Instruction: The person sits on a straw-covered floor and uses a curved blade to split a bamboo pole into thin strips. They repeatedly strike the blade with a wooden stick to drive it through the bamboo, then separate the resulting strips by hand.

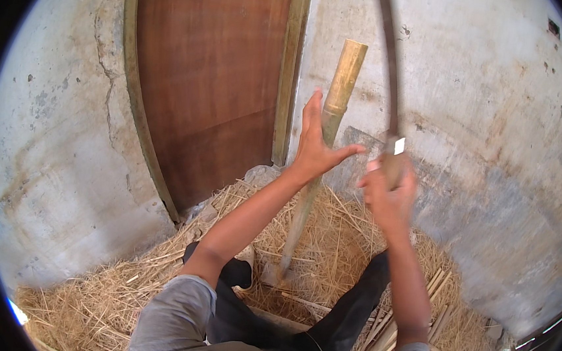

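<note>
A bamboo pole point(345, 75) stands upright with a slight tilt, its cut top end leaning to the right and its lower end down among the straw. My left hand point(316, 153) is at the pole's middle, thumb and fingers spread apart, not wrapped round it; whether the palm touches the pole I cannot tell. To the right, my right hand point(390, 196) is closed round the handle of a machete point(392, 79). Its long dark blade points up and away, slightly smeared by motion, apart from the bamboo.
Loose straw-like shavings point(339, 236) cover the floor around my legs. Split bamboo strips point(380, 345) lie by my right leg. A brown wooden door point(210, 71) in a frame and stained plaster walls point(491, 106) close off the far side.
</note>
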`<state>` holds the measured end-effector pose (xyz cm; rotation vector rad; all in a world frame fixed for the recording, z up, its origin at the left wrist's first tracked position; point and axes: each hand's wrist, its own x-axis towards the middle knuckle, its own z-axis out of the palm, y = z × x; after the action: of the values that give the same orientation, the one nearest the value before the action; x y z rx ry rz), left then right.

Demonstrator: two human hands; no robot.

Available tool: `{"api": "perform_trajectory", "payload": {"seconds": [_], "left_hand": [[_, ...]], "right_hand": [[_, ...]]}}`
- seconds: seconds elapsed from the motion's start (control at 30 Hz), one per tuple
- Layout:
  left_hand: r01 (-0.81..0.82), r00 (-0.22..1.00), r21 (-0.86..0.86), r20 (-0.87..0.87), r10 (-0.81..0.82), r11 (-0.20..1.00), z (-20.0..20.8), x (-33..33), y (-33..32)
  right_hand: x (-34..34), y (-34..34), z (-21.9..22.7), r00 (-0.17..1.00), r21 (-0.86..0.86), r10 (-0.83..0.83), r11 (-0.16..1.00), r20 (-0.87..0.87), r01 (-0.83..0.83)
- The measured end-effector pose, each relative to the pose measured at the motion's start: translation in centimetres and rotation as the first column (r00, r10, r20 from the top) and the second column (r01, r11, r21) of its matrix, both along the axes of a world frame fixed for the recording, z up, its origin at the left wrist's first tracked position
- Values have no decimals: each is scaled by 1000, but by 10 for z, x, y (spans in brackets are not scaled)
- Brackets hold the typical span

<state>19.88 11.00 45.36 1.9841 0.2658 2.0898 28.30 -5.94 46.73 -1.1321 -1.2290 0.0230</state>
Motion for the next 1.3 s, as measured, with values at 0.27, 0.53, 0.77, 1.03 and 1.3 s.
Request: {"api": "perform_trajectory", "payload": {"seconds": [0.27,0.53,0.77,1.03,1.3], "left_hand": [[88,992,-373,-51,-115,924,14,8,-14],[146,986,-347,-24,-164,926,-22,-3,-33],[184,975,-406,-41,-219,895,-24,-9,-65],[199,975,-368,-21,-222,908,-27,2,-73],[176,977,-375,-47,-208,910,-31,-1,-69]], "right_hand": [[16,-99,127,993,-55,107,992,-50,-110],[10,-146,47,977,-260,137,950,-164,-176],[-6,-182,34,966,-372,61,915,-251,-154],[-17,-194,58,983,-449,62,883,-173,-135],[-20,-196,71,979,-571,62,804,-195,-164]]}}
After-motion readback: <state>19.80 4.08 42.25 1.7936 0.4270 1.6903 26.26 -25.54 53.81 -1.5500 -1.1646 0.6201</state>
